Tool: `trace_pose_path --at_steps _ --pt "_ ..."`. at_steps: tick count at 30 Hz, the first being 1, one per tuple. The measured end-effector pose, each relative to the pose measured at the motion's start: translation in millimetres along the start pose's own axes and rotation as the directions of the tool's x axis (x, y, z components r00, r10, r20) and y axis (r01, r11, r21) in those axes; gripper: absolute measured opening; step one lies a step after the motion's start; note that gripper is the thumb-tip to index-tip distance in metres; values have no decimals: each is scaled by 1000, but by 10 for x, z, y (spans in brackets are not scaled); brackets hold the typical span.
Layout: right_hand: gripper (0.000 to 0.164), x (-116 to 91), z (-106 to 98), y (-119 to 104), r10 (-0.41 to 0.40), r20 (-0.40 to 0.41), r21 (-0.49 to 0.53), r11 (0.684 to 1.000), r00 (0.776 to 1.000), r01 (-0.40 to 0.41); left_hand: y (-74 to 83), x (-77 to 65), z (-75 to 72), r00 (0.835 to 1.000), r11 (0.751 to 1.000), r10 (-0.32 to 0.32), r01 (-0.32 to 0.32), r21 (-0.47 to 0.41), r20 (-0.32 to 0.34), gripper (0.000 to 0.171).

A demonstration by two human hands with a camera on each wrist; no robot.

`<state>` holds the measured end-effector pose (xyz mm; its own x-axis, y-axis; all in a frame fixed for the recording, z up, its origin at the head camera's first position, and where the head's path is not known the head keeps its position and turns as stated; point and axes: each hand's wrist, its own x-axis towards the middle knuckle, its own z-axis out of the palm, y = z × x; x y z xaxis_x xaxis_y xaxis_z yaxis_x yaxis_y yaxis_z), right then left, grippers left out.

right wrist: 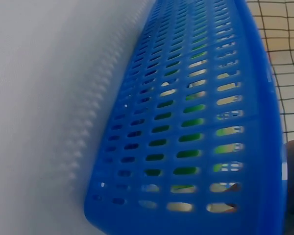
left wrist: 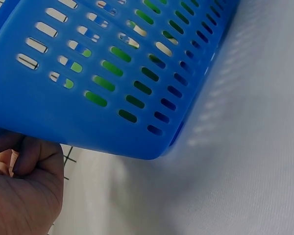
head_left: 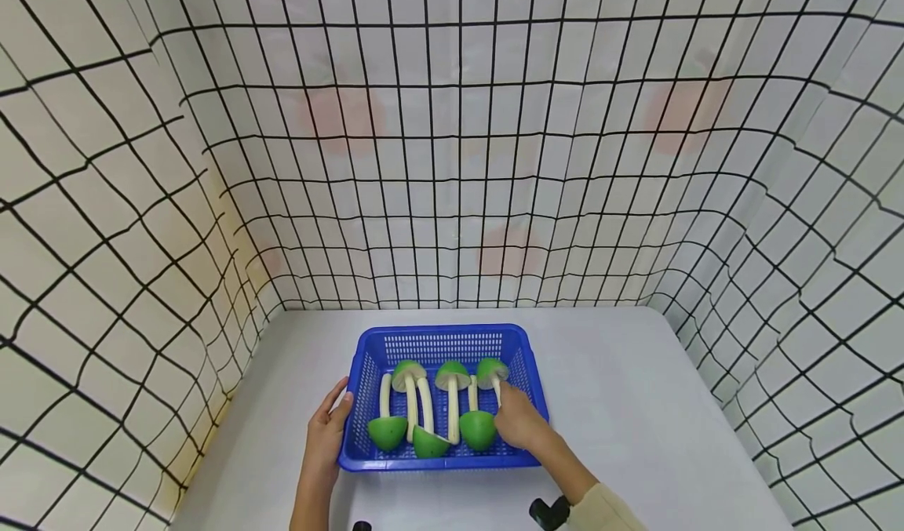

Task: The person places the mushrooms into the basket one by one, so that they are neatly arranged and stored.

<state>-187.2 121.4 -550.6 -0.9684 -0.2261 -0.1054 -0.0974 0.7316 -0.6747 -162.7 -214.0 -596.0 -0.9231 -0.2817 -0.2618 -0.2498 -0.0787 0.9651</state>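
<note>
A blue plastic basket [head_left: 441, 463] with slotted walls holds several toy mushrooms with green caps and pale stems, laid in alternating directions. My left hand [head_left: 327, 435] grips the basket's left rim; in the left wrist view its fingers curl at the rim's underside. Inside the right end, my right hand [head_left: 521, 420] pinches the stem of a mushroom [head_left: 490, 371] whose cap points to the far side. Just left of that hand lies another mushroom [head_left: 478, 430], cap toward the near side. The right wrist view shows mostly the basket's outer wall [right wrist: 186, 122], with the hand largely hidden.
The basket stands on a white table [head_left: 607, 382]. Black grid netting [head_left: 459, 178] over pale sheets encloses the back and both sides. Two black objects [head_left: 549, 513] [head_left: 362, 525] show at the near edge.
</note>
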Motion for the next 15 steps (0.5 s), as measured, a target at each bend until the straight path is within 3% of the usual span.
trace_pose_path --at_steps 7,15 --pt "47 -114 -187 9 -90 -97 18 996 991 92 38 -20 -18 1000 999 19 -19 30 -22 60" --pt "42 -179 -390 355 -208 -207 38 975 956 220 71 -48 -89 994 980 54 -34 196 -100 58"
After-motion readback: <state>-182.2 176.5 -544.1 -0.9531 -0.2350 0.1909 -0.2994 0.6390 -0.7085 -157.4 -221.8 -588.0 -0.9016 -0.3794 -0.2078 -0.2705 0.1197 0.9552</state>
